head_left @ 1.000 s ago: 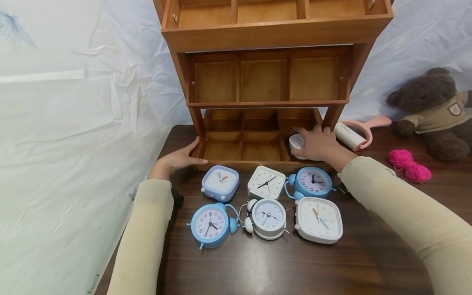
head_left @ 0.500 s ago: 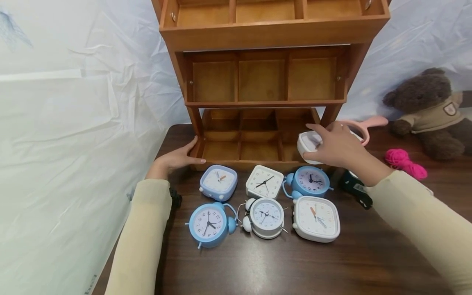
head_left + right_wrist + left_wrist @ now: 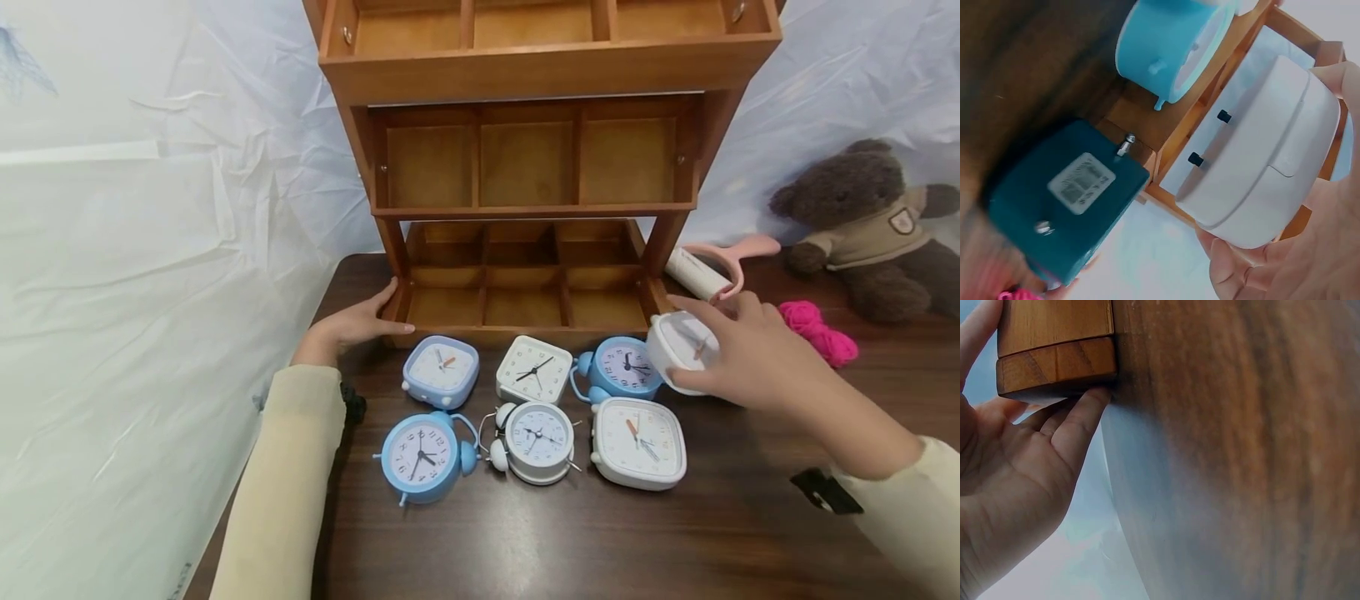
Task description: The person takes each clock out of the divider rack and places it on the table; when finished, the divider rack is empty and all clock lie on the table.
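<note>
My right hand [image 3: 772, 367] grips a white rounded-square alarm clock [image 3: 675, 342], held up to the right of a round blue alarm clock [image 3: 624, 365]. The clock's white side and two black knobs [image 3: 1224, 116] face the right wrist camera. Below it, a dark green clock [image 3: 1072, 194] is mostly hidden by the hand in the head view. My left hand [image 3: 352, 323] holds the front left corner of the wooden shelf [image 3: 517, 337], thumb along the front and fingers at the side. Close by lies a periwinkle clock [image 3: 441, 371].
More clocks lie face up before the shelf: a white square one [image 3: 534, 369], a blue twin-bell [image 3: 420, 458], a white twin-bell [image 3: 538, 442] and a white rounded one [image 3: 638, 442]. At right are a pink lint roller [image 3: 701, 271], pink yarn [image 3: 817, 333] and a teddy bear [image 3: 855, 217].
My right hand has lifted the white clock out of the bottom tier's right front compartment and carried it right and toward me. The left hand has stayed at the shelf corner.
</note>
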Available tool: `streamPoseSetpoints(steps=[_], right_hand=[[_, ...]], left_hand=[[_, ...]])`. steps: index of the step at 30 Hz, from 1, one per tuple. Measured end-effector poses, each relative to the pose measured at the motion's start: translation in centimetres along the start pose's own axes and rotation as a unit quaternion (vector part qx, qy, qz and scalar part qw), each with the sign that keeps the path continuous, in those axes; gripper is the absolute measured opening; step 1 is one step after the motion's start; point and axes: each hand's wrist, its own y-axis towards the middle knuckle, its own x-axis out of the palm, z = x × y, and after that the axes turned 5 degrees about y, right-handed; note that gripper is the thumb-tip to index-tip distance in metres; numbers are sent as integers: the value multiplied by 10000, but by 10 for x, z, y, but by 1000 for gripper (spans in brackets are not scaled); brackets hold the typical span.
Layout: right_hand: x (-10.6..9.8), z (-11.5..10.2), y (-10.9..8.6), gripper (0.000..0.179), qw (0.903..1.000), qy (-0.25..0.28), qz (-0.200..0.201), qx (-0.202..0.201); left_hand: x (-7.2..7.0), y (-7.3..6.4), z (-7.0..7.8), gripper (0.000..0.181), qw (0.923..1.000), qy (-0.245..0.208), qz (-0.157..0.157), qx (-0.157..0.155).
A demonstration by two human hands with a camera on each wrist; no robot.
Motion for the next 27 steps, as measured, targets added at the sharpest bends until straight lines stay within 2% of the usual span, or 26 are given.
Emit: streamPoseSetpoints(steps=[5, 10, 18, 23, 27], right_hand=[[10, 10, -28, 100, 10000, 32, 62, 45], [21, 19, -45, 100, 9992, 203, -57, 352], [35, 30, -65, 102, 9958, 609, 28, 677], [44, 32, -73, 102, 9944, 791, 270, 643], [51, 33, -75, 107, 9934, 893, 205, 692]], left_hand=[[1, 2, -1, 104, 10000, -55, -15, 35], [0, 1, -3, 103, 10000, -71, 30, 5], [1, 1, -3, 104, 10000, -38, -7, 37], [0, 1, -2, 104, 9999, -88, 12, 67], [0, 0, -1, 104, 9999, -74, 1, 68]])
